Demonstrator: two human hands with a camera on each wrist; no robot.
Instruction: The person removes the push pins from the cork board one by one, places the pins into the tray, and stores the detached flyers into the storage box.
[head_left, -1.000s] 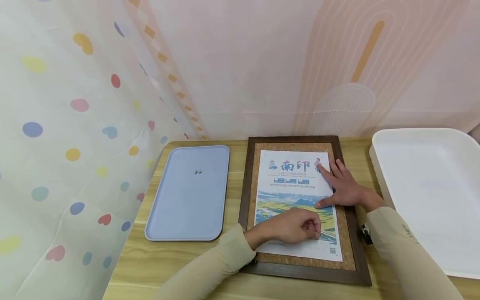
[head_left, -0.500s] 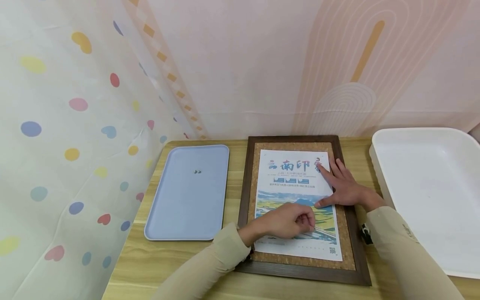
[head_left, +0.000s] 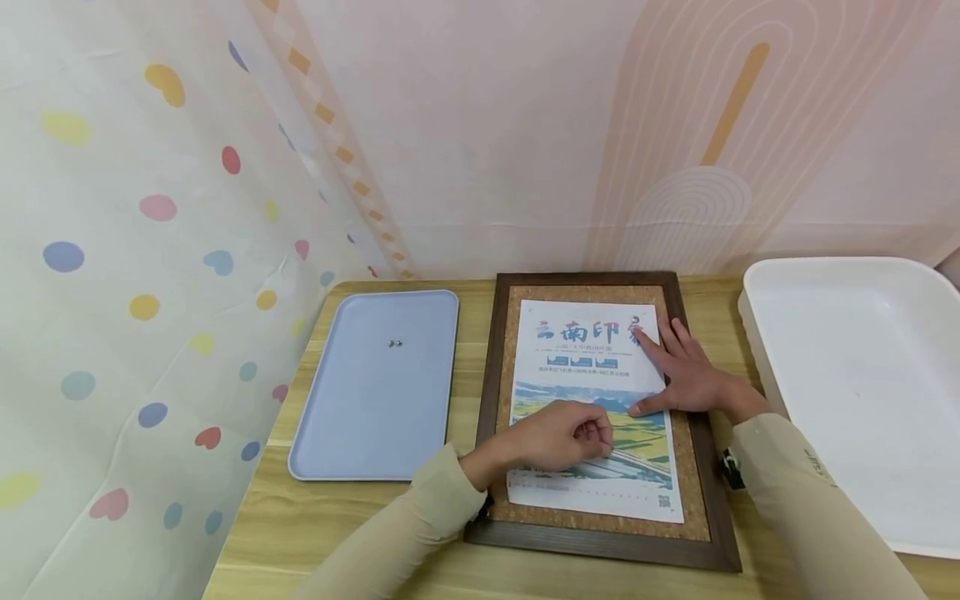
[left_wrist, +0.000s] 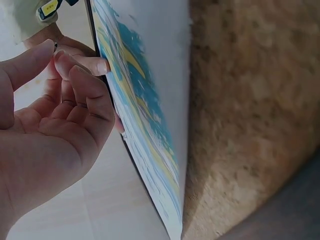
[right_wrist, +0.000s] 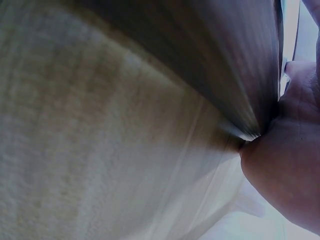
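Note:
A poster point(head_left: 585, 358) lies on a cork board point(head_left: 697, 467) set in a dark wooden frame point(head_left: 487, 392). My right hand point(head_left: 686, 375) rests flat on the poster's right edge with its fingers straight. My left hand point(head_left: 581, 433) hovers curled over the poster's lower middle. In the left wrist view the left hand point(left_wrist: 60, 125) has thumb and forefinger pinched together on a tiny dark pin point(left_wrist: 55, 46), beside the poster point(left_wrist: 145, 115) and the cork point(left_wrist: 245, 100). The right wrist view shows only the blurred frame point(right_wrist: 200, 60) and the heel of the right hand point(right_wrist: 290, 175).
A pale blue tray point(head_left: 375, 417) lies left of the frame with two small pins point(head_left: 395, 342) on it. A large white tray point(head_left: 862, 400) stands at the right. The wooden table point(head_left: 300, 525) meets a dotted curtain point(head_left: 112, 292) at the left and a wall behind.
My left hand has moved left and slightly up from the poster's lower right part to its lower middle, fingers still curled. The right hand has stayed put.

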